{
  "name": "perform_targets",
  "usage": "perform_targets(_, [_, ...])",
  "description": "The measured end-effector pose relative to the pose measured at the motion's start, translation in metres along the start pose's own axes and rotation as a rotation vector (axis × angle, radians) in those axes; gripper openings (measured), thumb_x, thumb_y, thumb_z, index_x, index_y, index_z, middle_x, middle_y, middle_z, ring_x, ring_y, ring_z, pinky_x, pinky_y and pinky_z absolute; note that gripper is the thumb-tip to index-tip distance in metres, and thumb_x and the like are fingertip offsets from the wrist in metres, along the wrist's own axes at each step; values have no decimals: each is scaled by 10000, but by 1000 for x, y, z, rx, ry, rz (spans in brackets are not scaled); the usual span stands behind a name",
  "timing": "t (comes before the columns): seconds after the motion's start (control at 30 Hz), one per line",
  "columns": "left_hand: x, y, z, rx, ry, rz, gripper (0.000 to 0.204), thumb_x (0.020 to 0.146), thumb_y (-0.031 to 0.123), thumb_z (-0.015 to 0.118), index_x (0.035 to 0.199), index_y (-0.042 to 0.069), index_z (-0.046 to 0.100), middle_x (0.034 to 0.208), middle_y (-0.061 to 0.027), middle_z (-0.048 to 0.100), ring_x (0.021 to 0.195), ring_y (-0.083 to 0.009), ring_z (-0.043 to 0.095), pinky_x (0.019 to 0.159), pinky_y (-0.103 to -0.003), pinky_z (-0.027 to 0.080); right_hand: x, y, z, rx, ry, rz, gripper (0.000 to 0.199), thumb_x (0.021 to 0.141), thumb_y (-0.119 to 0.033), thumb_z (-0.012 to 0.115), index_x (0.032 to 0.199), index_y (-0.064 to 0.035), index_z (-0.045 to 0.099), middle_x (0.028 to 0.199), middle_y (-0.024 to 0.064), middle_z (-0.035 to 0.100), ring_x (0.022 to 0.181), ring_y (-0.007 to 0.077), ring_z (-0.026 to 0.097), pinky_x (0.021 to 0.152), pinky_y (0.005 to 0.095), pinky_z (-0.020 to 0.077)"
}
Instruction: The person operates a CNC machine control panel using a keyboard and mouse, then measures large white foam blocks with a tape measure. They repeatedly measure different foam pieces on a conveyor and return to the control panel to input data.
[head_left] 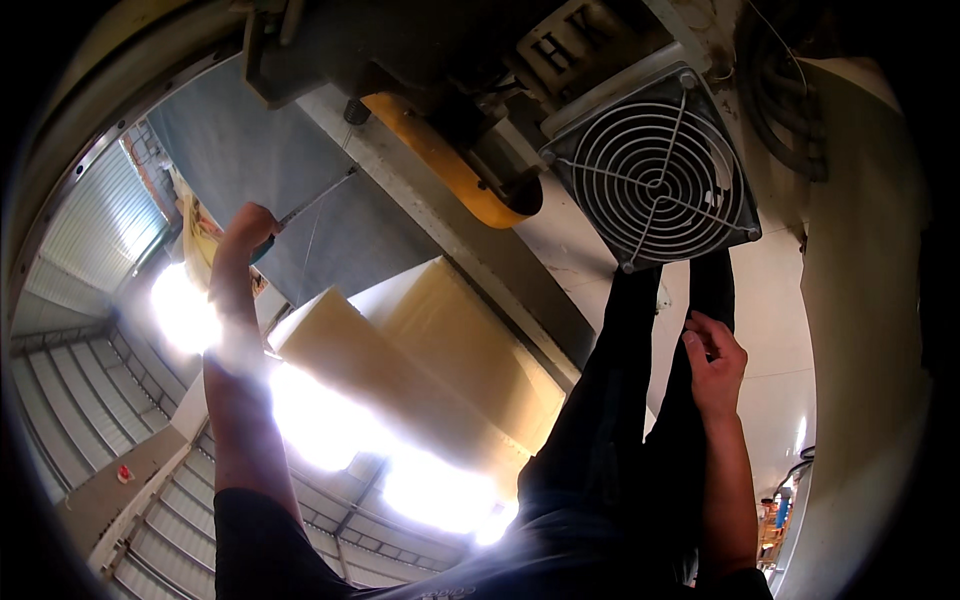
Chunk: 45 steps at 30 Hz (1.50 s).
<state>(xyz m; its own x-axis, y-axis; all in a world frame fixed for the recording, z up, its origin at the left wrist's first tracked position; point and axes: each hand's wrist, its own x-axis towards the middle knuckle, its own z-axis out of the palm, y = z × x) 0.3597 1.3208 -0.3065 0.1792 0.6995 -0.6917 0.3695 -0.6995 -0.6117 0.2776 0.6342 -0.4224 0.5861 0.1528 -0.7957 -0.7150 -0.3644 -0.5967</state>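
My left hand (251, 228) is raised at the left, closed around the dark greenish handle of a long thin metal tool (318, 195). The tool's slim shaft slants up to the right over a grey panel (345, 205), its tip near the pale machine beam. A thin line, like a wire or thread, runs beside the shaft. My right hand (716, 368) hangs low in front of my dark trousers, below the fan grille. Its fingers are loosely bent and apart, with nothing in them.
Pale yellow foam-like blocks (450, 345) stand between my left arm and legs. A round wire fan grille (655, 185) and a rounded orange guard (455, 160) jut from the dark machine above. Dark hoses (785, 110) hang at upper right. Bright lights glare at the left.
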Motion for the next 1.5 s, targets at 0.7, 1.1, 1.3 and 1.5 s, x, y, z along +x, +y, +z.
perform_targets(0.7, [-12, 7, -17, -352, -86, -193, 145, 780, 72, 693, 836, -60, 712, 696, -127, 633, 569, -235, 624, 532, -359, 512, 2, -1, 2, -33, -15, -5, 256, 876, -29, 657, 1123, 33, 682, 990, 139, 716, 856, 184, 706, 774, 284, 554])
perform_targets(1.1, [-14, 4, -17, -353, -103, -210, 164, 772, 68, 694, 873, -59, 718, 713, -119, 636, 591, -228, 627, 553, -355, 518, 3, 2, -1, -26, -48, 1, 261, 899, -41, 648, 1153, 19, 670, 993, 109, 708, 901, 173, 696, 812, 276, 533])
perform_targets(1.3, [-15, 5, -17, -361, -105, -154, 152, 775, 79, 687, 842, -56, 707, 709, -112, 629, 589, -224, 623, 550, -369, 511, 4, -2, 0, -41, -20, -2, 251, 875, -24, 652, 1117, 34, 683, 992, 144, 713, 860, 190, 707, 780, 285, 559])
perform_targets(1.5, [-25, -20, -5, 410, -67, 261, 143, 771, 84, 682, 826, -45, 713, 760, -161, 681, 670, -275, 678, 637, -390, 544, 5, -3, 2, 6, -33, -16, 263, 870, -19, 661, 1127, 32, 682, 985, 140, 714, 858, 180, 707, 779, 276, 559])
